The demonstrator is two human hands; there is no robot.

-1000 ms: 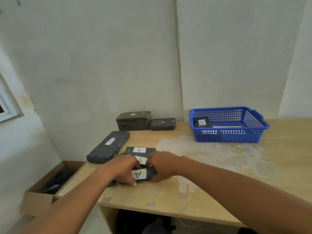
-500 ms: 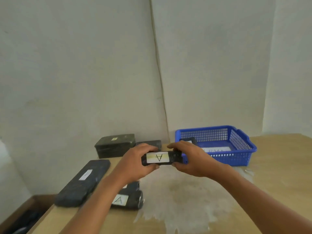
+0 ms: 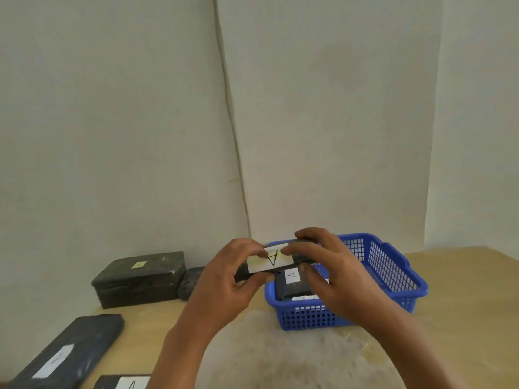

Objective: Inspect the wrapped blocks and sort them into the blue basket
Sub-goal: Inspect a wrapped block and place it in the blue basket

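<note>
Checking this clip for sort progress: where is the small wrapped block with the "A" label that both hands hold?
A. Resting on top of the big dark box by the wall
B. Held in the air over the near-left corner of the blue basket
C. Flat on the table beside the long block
B: the left hand and right hand grip the small wrapped block by its ends, above the blue basket, where another labelled block already lies.

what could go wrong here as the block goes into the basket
1. The held block is pinched only at its ends by the left hand and right hand above the basket rim; it might slip and land outside.
2. Dropped in, it would likely cover the A label on the block inside.
</note>
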